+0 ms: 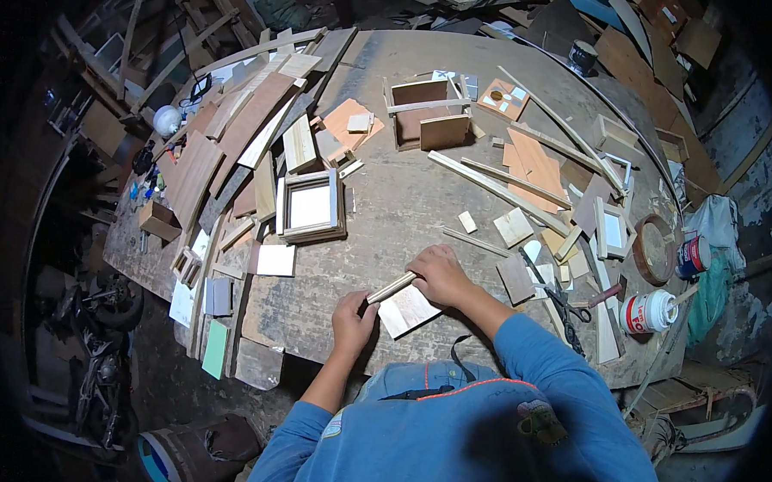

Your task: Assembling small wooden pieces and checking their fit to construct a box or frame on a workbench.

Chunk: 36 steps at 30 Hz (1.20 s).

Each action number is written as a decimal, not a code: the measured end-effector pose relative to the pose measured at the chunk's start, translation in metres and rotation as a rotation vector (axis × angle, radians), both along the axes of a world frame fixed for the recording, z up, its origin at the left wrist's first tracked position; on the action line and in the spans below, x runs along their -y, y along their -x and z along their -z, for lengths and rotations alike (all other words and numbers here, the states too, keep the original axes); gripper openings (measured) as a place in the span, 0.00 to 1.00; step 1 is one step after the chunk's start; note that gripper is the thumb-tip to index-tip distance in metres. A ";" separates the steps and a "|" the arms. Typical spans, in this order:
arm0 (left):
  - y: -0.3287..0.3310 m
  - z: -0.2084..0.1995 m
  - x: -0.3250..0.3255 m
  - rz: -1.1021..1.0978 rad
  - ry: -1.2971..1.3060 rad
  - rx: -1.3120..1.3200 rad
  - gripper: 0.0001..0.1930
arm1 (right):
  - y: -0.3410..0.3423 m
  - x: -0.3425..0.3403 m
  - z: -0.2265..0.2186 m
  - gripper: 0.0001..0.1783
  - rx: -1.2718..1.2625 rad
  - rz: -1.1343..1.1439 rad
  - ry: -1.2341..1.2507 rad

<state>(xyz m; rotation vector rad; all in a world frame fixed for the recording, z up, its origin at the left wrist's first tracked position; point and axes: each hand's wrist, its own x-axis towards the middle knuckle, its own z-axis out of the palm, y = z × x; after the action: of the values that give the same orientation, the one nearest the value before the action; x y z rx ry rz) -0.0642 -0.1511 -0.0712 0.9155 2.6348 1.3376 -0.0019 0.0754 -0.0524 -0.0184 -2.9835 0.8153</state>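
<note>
Near the table's front edge, my left hand (pixel 353 324) and my right hand (pixel 440 278) grip opposite ends of a short, pale wooden strip (pixel 392 288). It looks like more than one thin piece laid together, but I cannot tell for sure. The strip runs slantwise, its right end farther away. Right against its near side is a square, light wooden panel (pixel 409 313); whether the two are joined does not show. Both hands have their fingers closed round the strip's ends. A thin wooden stick (pixel 475 241) lies just beyond my right hand.
On the worktable (pixel 380 189) stand a stack of wooden frames (pixel 311 205) and an open wooden box (pixel 428 114). Boards (pixel 252 119) pile up at left. At right lie scissors (pixel 564 305), a hammer (pixel 606 295), a white tub (pixel 648 313) and a round wooden ring (pixel 655 250).
</note>
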 end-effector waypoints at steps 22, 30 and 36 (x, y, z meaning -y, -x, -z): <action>0.007 -0.010 -0.003 -0.100 -0.451 0.667 0.09 | 0.001 0.004 -0.019 0.15 -0.144 0.083 0.199; 0.007 -0.030 -0.013 -0.162 -0.833 1.027 0.15 | -0.012 0.027 -0.017 0.12 0.322 0.184 0.960; -0.008 -0.051 -0.024 -0.203 -0.824 1.165 0.20 | -0.030 0.037 -0.011 0.10 0.461 0.251 1.378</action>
<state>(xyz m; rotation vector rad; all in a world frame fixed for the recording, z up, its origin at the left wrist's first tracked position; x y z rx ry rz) -0.0560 -0.1270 -0.0203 -0.2055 1.2909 2.1184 0.0280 0.0389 -0.0413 -0.6492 -1.9373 2.7921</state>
